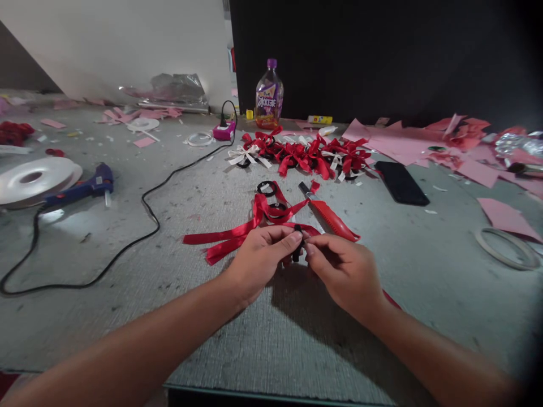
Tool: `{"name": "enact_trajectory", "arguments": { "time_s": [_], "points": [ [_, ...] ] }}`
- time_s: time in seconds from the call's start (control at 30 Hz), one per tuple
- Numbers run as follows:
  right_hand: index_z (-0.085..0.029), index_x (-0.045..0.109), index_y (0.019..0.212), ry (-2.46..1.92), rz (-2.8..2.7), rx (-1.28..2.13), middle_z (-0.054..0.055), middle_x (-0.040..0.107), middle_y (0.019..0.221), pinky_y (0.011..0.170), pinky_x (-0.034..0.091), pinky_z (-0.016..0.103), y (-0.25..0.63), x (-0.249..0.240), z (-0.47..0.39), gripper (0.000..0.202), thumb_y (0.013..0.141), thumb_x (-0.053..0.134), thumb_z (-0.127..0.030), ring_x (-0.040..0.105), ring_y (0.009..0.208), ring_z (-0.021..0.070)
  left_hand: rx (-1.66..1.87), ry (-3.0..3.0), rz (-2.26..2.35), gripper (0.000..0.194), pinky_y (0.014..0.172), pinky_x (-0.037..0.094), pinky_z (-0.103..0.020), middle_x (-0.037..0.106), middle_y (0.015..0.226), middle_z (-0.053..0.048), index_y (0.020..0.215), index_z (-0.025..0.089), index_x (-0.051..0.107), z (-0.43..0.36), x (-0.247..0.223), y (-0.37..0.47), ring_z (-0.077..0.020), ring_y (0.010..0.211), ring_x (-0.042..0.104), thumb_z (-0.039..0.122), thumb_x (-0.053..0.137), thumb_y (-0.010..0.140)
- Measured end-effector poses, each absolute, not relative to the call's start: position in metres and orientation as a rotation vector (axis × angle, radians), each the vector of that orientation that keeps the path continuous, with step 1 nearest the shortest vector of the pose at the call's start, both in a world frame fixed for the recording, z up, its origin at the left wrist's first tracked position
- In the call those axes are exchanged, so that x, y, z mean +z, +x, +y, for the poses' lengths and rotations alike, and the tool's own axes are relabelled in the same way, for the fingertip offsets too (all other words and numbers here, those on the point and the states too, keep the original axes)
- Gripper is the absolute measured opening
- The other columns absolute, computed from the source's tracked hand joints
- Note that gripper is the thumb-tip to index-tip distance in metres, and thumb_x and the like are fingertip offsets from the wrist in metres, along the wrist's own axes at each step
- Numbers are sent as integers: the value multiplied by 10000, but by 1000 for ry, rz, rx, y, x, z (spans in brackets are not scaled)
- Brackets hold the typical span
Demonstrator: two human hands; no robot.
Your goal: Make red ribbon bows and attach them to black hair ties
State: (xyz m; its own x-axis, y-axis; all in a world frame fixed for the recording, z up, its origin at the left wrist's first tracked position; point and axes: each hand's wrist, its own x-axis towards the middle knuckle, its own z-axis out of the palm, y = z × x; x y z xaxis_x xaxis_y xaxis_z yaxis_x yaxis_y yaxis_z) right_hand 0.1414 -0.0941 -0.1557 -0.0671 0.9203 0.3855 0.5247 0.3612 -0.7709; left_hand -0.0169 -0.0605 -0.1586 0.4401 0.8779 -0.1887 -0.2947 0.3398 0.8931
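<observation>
My left hand [258,257] is closed, with thumb and fingers pinching a black hair tie [298,243] seen nearly edge-on. My right hand [350,271] is pinched shut at the tie's right side; what sits between its fingertips is hidden. Red ribbons [229,233] lie just beyond and left of my hands, passing partly behind them. A short red strip [392,299] shows beside my right forearm. Two more black hair ties lie among the ribbons, one of them a black ring [266,182]. A red-handled utility knife [333,219] rests beyond my right hand.
Red and white bows [305,155] are heaped farther back. On the left are a blue glue gun [85,183], its black cord [150,212] and a white ribbon spool [55,169]. A phone [402,182], a tape roll [500,257] and pink paper [399,144] lie right. A bottle [269,99] stands behind.
</observation>
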Motion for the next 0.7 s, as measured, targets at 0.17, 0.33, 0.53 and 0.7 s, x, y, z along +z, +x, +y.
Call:
{"name": "enact_trajectory", "arguments": {
  "time_s": [0.17,0.33,0.53,0.7],
  "points": [
    [-186,696,831,-1304,-1775,396,-10,669,658,518,453,248,142,-154,-94,132,893,595,-245,574,528,110,868,929,786,225,633,382,-224,622,759,2,808,149,690,-62,-156,-16,-76,655,511,368,740,800],
    [-184,670,810,-1270,-1863,202,1,678,692,567,468,257,143,-154,-94,105,886,601,-207,596,582,119,905,994,877,229,633,379,-237,628,744,-2,804,142,706,-65,-154,-14,-90,664,511,358,770,763],
    [-183,619,771,-1196,-1918,-100,-4,639,645,577,469,247,140,-157,-95,111,868,593,-136,585,574,110,980,1088,960,245,569,349,-238,577,664,18,731,144,667,-67,-154,-13,-85,594,446,367,764,758],
    [-203,603,795,-1194,-1982,-339,-19,619,614,527,440,269,142,-160,-95,82,861,602,-156,582,540,118,971,1343,1081,243,546,342,-250,530,624,20,698,155,602,-68,-149,-13,-105,582,434,347,670,832]
  ]
}}
